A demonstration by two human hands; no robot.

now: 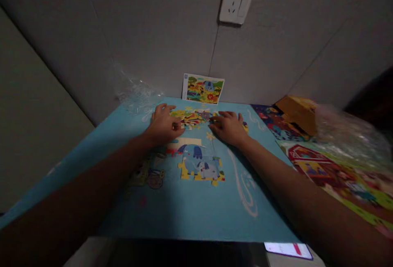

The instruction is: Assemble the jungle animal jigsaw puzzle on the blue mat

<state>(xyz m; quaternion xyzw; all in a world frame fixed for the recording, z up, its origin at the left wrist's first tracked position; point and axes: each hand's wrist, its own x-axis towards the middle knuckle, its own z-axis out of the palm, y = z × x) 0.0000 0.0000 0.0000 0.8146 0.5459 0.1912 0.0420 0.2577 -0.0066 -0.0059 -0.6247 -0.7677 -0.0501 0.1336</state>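
A pile of loose jigsaw puzzle pieces [193, 118] lies toward the back of the blue table, between my two hands. At its left edge is my left hand [164, 124], thumb and index finger curled together in a pinch; what they hold cannot be made out. My right hand [229, 129] rests at the pile's right side, fingers apart and tips touching pieces. Nearer to me lies a joined puzzle section [201, 167] with a large and a small blue elephant. Some pieces under my palms and fingers are hidden.
A picture card [204, 89] of the animal scene leans on the wall. Crumpled clear plastic [138, 95] sits at the back left. On the right are an open cardboard box [296, 113], plastic wrap [353, 136] and a colourful printed sheet [337, 173]. A phone [288, 250] lies below the table's front edge.
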